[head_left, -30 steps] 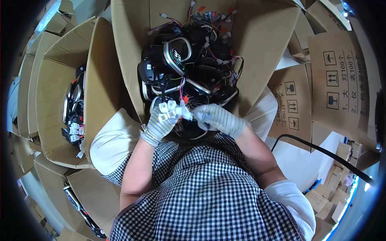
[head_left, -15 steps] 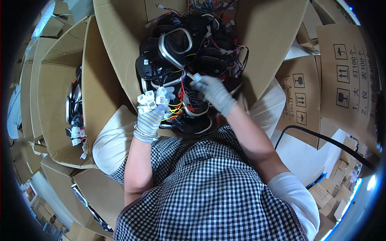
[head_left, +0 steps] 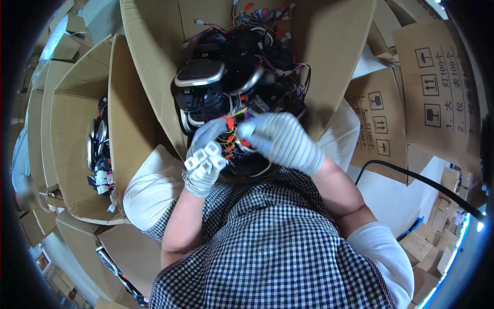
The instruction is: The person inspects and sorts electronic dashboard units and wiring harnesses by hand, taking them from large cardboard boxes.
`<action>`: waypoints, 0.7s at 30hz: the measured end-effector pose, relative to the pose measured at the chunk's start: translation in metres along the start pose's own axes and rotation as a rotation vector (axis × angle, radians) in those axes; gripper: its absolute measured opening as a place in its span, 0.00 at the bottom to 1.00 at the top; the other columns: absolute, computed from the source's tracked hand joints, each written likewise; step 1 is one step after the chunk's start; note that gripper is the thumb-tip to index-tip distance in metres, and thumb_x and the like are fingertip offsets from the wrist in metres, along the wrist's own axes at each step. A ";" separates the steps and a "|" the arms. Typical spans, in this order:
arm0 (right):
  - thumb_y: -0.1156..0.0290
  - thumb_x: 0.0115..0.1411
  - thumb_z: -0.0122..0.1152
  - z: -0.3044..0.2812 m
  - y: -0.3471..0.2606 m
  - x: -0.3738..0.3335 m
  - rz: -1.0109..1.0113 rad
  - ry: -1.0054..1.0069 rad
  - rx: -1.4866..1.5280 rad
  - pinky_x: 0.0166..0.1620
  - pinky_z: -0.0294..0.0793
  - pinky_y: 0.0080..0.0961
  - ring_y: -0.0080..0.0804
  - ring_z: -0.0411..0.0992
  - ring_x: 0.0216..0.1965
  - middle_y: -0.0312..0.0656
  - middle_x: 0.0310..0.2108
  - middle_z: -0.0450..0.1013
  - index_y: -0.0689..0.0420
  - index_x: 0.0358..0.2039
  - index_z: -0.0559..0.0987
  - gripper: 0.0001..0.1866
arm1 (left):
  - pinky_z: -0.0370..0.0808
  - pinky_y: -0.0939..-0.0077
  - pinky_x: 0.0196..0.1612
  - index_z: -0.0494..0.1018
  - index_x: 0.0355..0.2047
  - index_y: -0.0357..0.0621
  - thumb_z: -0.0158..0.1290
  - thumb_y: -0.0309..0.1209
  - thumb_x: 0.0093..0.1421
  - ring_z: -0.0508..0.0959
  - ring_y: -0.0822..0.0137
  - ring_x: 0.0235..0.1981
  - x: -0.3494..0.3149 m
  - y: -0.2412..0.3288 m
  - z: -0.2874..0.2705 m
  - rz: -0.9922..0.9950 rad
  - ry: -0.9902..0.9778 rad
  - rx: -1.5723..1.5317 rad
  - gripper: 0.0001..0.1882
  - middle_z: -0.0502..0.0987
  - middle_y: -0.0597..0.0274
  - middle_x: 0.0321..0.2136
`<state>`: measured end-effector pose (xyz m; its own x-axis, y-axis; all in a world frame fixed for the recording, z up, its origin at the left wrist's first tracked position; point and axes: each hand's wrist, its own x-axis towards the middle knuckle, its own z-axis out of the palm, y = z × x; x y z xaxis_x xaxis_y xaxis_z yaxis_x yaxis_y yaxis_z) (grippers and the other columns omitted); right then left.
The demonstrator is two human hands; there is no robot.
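Note:
My left hand [head_left: 205, 172], in a striped work glove, is closed around a bunch of white plastic connectors [head_left: 207, 158] that stick out from the palm. Its fingertips reach to a red connector [head_left: 230, 123] on thin coloured wires [head_left: 226, 138]. Close beside it, my gloved right hand [head_left: 283, 139] has its fingers drawn together at the same wires; what sits between its fingertips is blurred and partly hidden. Both hands are over a large open cardboard box [head_left: 337, 51] between my knees. Black, silver-rimmed units with wire leads, perhaps instrument gauges [head_left: 200, 73], are piled in it.
At left stands another open carton [head_left: 77, 87] with more silver-rimmed units [head_left: 100, 136] and white connectors. Printed cartons [head_left: 432, 77] stack up on the right. A black cable [head_left: 411, 174] arcs beside my right arm. Smaller boxes [head_left: 437, 216] lie farther right.
My right hand has come closer to my left, and both now meet at the wires. One silver-rimmed unit at the upper left of the pile has tipped over. The connector bunch stays in my left hand.

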<state>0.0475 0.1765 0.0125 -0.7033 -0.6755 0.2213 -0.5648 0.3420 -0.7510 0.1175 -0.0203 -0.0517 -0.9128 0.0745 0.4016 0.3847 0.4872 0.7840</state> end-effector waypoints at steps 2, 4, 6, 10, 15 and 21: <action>0.66 0.56 0.54 0.013 -0.016 -0.016 -0.014 -0.215 -0.044 0.32 0.73 0.34 0.42 0.74 0.28 0.46 0.26 0.74 0.59 0.32 0.77 0.10 | 0.65 0.60 0.56 0.66 0.51 0.38 0.53 0.40 0.55 0.68 0.50 0.53 -0.001 0.009 0.004 -0.027 0.019 -0.083 0.26 0.70 0.47 0.48; 0.65 0.56 0.53 0.030 -0.027 -0.030 0.109 -0.175 0.243 0.33 0.72 0.33 0.43 0.73 0.28 0.46 0.26 0.74 0.57 0.34 0.77 0.10 | 0.63 0.58 0.58 0.68 0.49 0.42 0.55 0.37 0.54 0.68 0.53 0.54 0.003 0.015 0.006 -0.150 -0.286 -0.222 0.23 0.71 0.51 0.48; 0.62 0.59 0.53 0.034 -0.031 -0.042 0.279 -0.210 0.463 0.30 0.71 0.26 0.34 0.73 0.25 0.41 0.24 0.74 0.57 0.34 0.77 0.12 | 0.64 0.59 0.57 0.68 0.49 0.43 0.56 0.34 0.53 0.69 0.54 0.53 -0.012 0.002 0.011 -0.088 -0.429 -0.355 0.23 0.72 0.54 0.48; 0.57 0.61 0.53 0.028 -0.016 -0.065 0.573 -0.021 1.140 0.23 0.61 0.09 0.13 0.61 0.16 0.30 0.22 0.69 0.60 0.40 0.76 0.18 | 0.69 0.61 0.51 0.69 0.48 0.45 0.56 0.33 0.53 0.72 0.54 0.48 -0.003 0.019 0.006 0.015 -0.452 -0.044 0.21 0.73 0.56 0.46; 0.60 0.62 0.52 -0.001 -0.005 -0.065 0.704 0.074 0.546 0.41 0.70 0.18 0.20 0.71 0.36 0.39 0.34 0.74 0.65 0.49 0.72 0.22 | 0.74 0.79 0.38 0.74 0.39 0.37 0.52 0.30 0.57 0.78 0.71 0.34 -0.005 0.020 0.009 -0.398 -0.284 -0.331 0.11 0.79 0.60 0.35; 0.61 0.63 0.50 0.008 -0.007 -0.063 0.481 -0.018 0.446 0.40 0.68 0.17 0.19 0.68 0.34 0.37 0.32 0.71 0.63 0.54 0.67 0.24 | 0.74 0.80 0.39 0.74 0.38 0.36 0.56 0.31 0.55 0.77 0.72 0.34 -0.015 0.009 0.018 -0.501 -0.107 -0.594 0.13 0.79 0.60 0.32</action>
<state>0.0996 0.2117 -0.0008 -0.8232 -0.5269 -0.2115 0.0469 0.3080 -0.9502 0.1325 -0.0017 -0.0594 -0.9936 0.0670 -0.0907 -0.0948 -0.0599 0.9937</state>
